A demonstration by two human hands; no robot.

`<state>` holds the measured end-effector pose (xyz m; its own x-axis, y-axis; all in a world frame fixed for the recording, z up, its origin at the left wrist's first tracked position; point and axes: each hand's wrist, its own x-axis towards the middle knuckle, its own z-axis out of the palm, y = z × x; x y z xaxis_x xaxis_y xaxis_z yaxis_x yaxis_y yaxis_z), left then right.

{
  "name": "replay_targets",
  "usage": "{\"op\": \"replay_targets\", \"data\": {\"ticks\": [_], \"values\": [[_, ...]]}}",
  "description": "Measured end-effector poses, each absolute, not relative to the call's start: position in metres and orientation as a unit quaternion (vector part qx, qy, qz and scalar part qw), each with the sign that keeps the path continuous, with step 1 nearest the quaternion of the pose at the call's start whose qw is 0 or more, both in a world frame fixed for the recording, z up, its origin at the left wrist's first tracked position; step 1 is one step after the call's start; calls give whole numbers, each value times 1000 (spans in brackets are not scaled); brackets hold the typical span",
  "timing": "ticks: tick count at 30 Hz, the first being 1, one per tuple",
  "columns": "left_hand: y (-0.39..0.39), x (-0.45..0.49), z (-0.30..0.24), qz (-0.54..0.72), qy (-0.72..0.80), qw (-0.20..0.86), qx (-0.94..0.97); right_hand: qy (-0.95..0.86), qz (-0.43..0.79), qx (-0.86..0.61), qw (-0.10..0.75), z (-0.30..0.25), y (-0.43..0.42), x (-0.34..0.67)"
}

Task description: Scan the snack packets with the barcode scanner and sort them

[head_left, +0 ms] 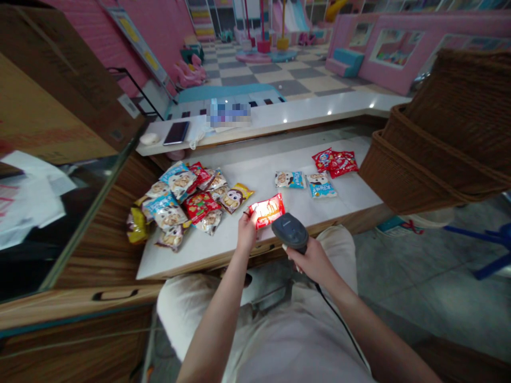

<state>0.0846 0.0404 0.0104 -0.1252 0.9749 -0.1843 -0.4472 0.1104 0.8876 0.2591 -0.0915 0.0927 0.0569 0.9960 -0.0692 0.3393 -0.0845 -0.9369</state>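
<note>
My left hand (247, 230) grips the left end of a red snack packet (268, 211), lit brightly across its face, just above the white desk (235, 247). My right hand (313, 259) is wrapped round the handle of a dark barcode scanner (290, 232), whose head points at that packet; a cable hangs from it. To the left lies a heap of snack packets (167, 211) in blue, red and yellow, with a yellow monkey-face packet (236, 198) at its right edge. Two blue-and-white packets (290, 180) lie beyond the scanner, and red packets (342, 163) lie further right.
A wicker basket (439, 138) stands at the desk's right end. Along the back runs a raised white ledge (295, 111) carrying a dark phone-like device (176, 133) and a white round object (149, 139). Cardboard boxes (59, 106) and papers (35, 197) are on the left.
</note>
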Motion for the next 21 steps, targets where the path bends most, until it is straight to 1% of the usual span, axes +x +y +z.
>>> {"op": "replay_targets", "data": {"ticks": [11, 14, 17, 19, 21], "values": [[35, 86, 16, 613, 419, 594, 309, -538, 420, -606, 409, 91, -95, 262], [39, 86, 19, 627, 433, 566, 315, -531, 424, -607, 412, 91, -96, 265], [51, 76, 35, 644, 449, 470, 403, -528, 430, -606, 412, 91, -97, 269], [63, 61, 50, 628, 468, 353, 512, -526, 433, -604, 414, 91, -98, 271], [78, 41, 66, 566, 490, 226, 623, -521, 436, -604, 417, 91, -98, 273]]}}
